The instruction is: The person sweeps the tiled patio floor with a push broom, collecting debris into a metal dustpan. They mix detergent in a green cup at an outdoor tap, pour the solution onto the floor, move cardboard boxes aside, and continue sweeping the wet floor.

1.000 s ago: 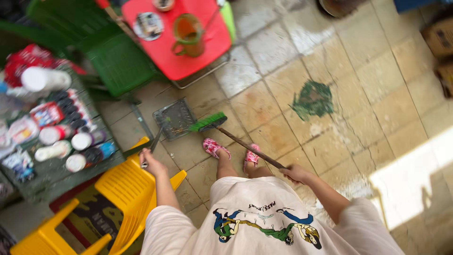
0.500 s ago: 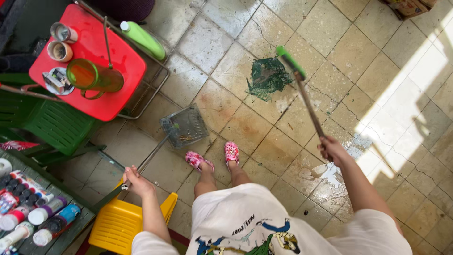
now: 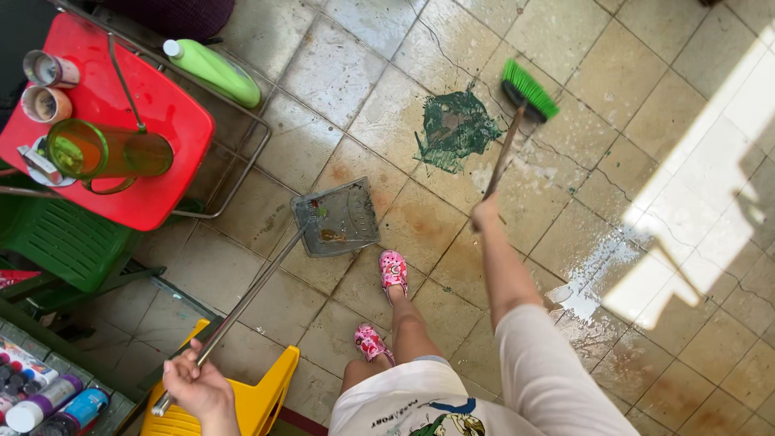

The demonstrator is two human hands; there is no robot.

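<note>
Tiled floor (image 3: 646,97) — wet, beige stone squares, bearing a dark green smear of debris (image 3: 456,129).

Green-bristled broom on a brown stick (image 3: 517,121) — head just beyond the smear, long axis running back to the right hand (image 3: 484,216), grip closed on the stick; the nearer hand.

Grey metal dustpan with long handle (image 3: 335,218) — on the floor, short of the smear; left hand (image 3: 198,387) clenched on its handle end.

Since half a second ago: broom head lowered toward the smear.
</note>
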